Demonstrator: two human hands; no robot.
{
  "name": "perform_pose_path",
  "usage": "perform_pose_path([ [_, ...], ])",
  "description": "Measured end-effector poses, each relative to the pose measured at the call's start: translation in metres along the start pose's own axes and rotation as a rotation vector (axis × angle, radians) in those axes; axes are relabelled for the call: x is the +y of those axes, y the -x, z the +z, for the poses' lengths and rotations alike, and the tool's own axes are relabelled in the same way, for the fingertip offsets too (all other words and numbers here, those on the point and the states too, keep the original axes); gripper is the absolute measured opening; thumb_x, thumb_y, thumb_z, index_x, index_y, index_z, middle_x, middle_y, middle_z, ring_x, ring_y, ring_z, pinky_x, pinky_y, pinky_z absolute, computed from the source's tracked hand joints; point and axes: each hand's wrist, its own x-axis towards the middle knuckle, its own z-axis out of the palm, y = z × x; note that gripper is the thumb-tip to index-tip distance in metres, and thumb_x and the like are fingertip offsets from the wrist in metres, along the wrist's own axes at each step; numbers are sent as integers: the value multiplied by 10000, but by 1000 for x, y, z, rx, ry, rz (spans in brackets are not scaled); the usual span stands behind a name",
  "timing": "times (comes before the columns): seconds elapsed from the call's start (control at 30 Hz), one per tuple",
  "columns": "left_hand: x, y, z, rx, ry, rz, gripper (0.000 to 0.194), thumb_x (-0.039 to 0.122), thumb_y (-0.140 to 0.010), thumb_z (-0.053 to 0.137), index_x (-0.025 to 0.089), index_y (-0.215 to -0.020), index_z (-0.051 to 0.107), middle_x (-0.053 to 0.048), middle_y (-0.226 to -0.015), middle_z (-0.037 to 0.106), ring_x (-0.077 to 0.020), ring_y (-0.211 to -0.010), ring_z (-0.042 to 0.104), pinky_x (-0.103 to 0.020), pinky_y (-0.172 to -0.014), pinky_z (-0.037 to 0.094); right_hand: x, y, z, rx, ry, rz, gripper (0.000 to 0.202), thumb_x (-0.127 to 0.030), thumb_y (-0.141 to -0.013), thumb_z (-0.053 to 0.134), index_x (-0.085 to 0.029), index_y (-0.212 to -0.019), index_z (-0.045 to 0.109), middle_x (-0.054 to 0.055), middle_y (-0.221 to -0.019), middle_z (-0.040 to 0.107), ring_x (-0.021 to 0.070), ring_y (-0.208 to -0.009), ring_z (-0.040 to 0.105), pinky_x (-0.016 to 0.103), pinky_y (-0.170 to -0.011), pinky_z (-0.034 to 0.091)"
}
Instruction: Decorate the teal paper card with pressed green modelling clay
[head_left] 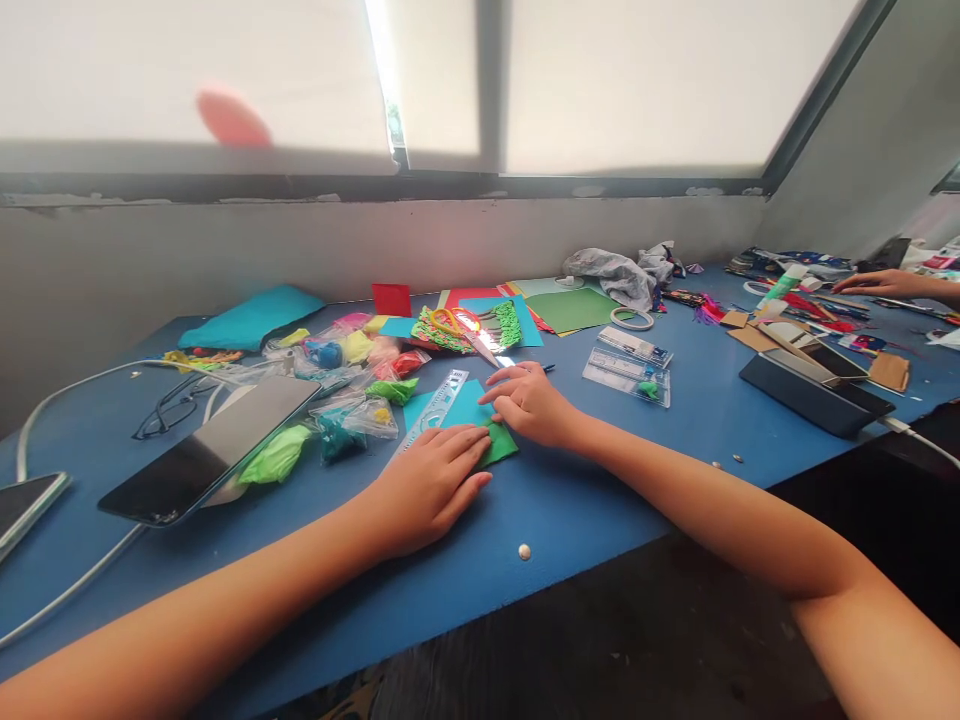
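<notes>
My left hand (439,488) lies flat, palm down, partly covering a folded green paper (501,446) on the blue table. Its fingers are stretched out and reach the paper's left part. My right hand (529,402) is just beyond the green paper, its fingers slightly bent and apart, near a light blue sheet (469,400); I see nothing held in it. A clear plastic ruler (442,400) lies slantwise across the blue sheet, its near end beside my left hand. Scissors (457,328) with yellow handles rest farther back on a green-decorated piece.
Small bags of coloured clay (352,420) and a propped phone (217,450) are at left. A white cable (56,405) curves there. Clear plastic cases (628,375) and a dark phone stand (810,390) are at right. Another person's hand (881,284) reaches in far right.
</notes>
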Motion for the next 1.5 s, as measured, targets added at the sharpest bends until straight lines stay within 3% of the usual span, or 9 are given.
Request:
perform_pose_path([
  [0.13,0,0,1,27,0,-20,440,319,-1016,309,108,-1271,598,-182,-1320,601,-290,-1212,577,-452,-971,506,0,1,1,47,-20,-42,387,-98,-876,413,-202,-718,751,30,-887,775,218,-1069,638,469,-1063,303],
  [0.27,0,0,0,39,-19,-3,428,285,-1009,324,69,-1237,614,-198,-1249,635,-300,-1163,602,-457,-937,521,-1,1,2,-11,-2,-132,380,-101,-875,431,-209,-668,731,21,-888,777,223,-1078,628,468,-1042,321],
  [0.63,2,-1,0,19,-6,-23,418,287,-1000,328,119,-1262,608,-166,-1263,640,-298,-1183,588,-465,-938,524,-5,6,-2,12,53,-229,311,-132,-873,455,-202,-802,750,37,-881,775,227,-1069,629,476,-1050,305],
  [0.87,5,-1,-4,23,-67,-9,399,248,-995,317,90,-1213,611,-175,-1254,629,-288,-1171,581,-445,-940,513,-2,5,3,-41,46,-230,336,-104,-870,449,-198,-720,734,36,-877,779,237,-1064,628,484,-1012,340],
  [1.5,7,0,-4,81,-136,27,363,223,-987,349,70,-1172,620,-166,-1159,667,-281,-1082,618,-410,-862,539,0,6,6,-7,54,-302,350,-81,-869,458,-189,-659,717,13,-829,777,221,-997,647,460,-1004,364],
])
